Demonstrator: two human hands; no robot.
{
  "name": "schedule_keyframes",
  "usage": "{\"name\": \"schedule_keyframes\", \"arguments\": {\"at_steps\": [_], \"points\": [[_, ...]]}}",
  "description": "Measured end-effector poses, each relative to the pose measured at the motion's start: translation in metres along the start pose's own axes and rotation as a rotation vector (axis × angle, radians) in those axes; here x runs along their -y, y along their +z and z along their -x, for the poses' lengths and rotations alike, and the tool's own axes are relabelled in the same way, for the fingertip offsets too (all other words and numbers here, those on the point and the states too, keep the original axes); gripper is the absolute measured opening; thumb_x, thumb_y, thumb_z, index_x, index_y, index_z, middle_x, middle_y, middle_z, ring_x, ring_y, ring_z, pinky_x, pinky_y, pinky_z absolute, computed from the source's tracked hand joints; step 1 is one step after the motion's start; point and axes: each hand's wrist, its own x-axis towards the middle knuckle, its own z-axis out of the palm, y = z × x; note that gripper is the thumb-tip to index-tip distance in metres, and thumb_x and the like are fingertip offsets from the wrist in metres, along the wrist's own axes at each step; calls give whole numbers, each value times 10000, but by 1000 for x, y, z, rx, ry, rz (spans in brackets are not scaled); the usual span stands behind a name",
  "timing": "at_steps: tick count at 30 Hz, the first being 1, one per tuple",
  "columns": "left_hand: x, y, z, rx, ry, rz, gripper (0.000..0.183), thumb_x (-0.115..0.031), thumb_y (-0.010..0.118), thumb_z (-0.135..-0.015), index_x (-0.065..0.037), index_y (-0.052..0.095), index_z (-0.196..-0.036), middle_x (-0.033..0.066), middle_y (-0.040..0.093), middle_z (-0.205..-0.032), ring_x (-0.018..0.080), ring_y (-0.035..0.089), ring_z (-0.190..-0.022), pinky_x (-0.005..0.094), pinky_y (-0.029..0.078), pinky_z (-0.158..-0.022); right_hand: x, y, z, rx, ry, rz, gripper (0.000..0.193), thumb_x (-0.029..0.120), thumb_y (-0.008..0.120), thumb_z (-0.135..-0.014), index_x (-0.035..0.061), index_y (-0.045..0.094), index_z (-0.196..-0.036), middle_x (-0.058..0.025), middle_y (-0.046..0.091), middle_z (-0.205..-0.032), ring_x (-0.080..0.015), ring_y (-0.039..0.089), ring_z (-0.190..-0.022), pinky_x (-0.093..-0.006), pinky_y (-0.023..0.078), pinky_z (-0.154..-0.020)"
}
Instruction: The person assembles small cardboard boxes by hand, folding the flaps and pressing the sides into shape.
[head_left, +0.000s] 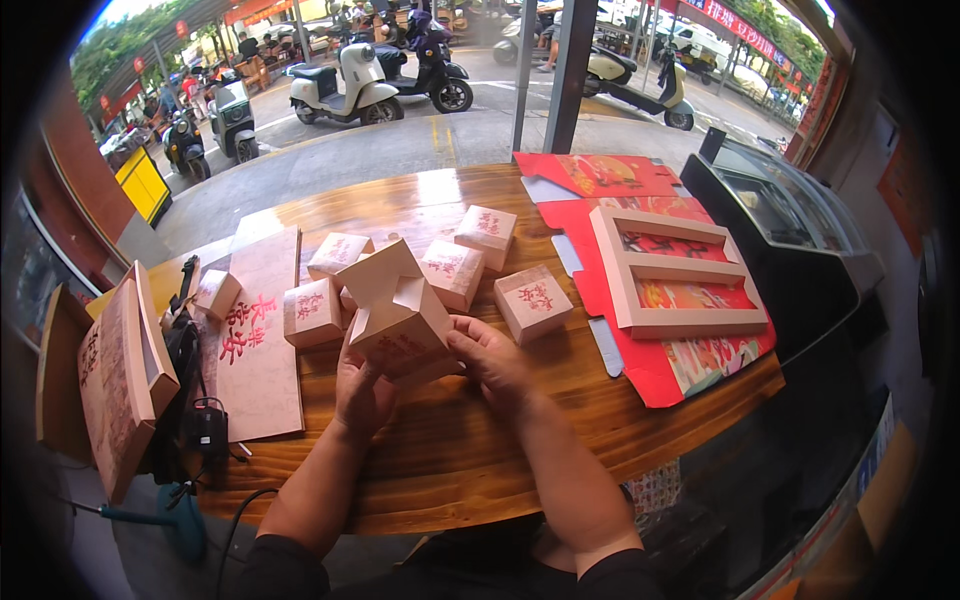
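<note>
A small pinkish cardboard box [402, 338] is held above the wooden table, its end flaps standing up unfolded. My left hand [362, 388] grips its lower left side, the thumb lying along the wall. On the opposite side my right hand [492, 362] pinches the box's edge with thumb and fingers. Beyond them stand several closed boxes of the same kind, among them one [486, 236] at the back and one [313, 312] left of my hands. Another closed box [533, 304] sits alone to the right of my right hand.
The wooden table [450, 455] bears a flat pink printed board [265, 370] on the left, with one small box [217, 294] on it. Larger cartons [115, 375] and a black adapter [208, 428] lie further left. At right, a two-window tray frame [690, 322] rests on red printed cardboard [590, 215].
</note>
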Motion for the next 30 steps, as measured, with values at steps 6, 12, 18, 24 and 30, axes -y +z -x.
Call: {"name": "schedule_keyframes", "arguments": {"at_steps": [6, 12, 18, 24, 30], "points": [[0, -4, 1, 11, -2, 18, 607, -285, 724, -915, -99, 451, -1424, 90, 559, -1389, 289, 529, -1293, 499, 394, -1120, 0, -1, -1, -31, 34, 45, 391, 242, 689, -965, 29, 554, -1264, 9, 634, -1031, -48, 547, -879, -200, 449, -763], [-3, -4, 3, 56, -30, 80, 641, -319, 744, -894, -110, 451, -1425, 78, 555, -1393, 288, 503, -1317, 507, 378, -1128, 0, 2, -2, -35, 39, 94, 363, 271, 701, -959, 30, 578, -1202, 30, 591, -918, -44, 487, -753, -190, 414, -664], [-2, -11, 4, 8, -57, 42, 693, -367, 771, -861, -114, 454, -1422, 73, 553, -1392, 287, 499, -1316, 504, 378, -1124, 2, 7, 1, -55, 54, 121, 313, 265, 678, -973, 39, 598, -1173, 39, 590, -876, -38, 501, -734, -188, 427, -659], [-2, -9, 3, 12, -48, 39, 622, -325, 741, -895, -99, 466, -1406, 86, 578, -1351, 281, 536, -1276, 485, 397, -1113, 1, 6, 1, -100, 35, 130, 344, 289, 714, -947, 36, 598, -1150, 22, 606, -892, -49, 528, -758, -199, 450, -680], [4, -17, 3, 8, -89, 35, 565, -338, 692, -938, -75, 483, -1392, 106, 588, -1342, 274, 565, -1249, 467, 416, -1095, -4, -2, -3, -180, -110, 250, 406, 310, 748, -922, 20, 594, -1160, -25, 652, -965, -85, 585, -823, -226, 487, -739]]}}
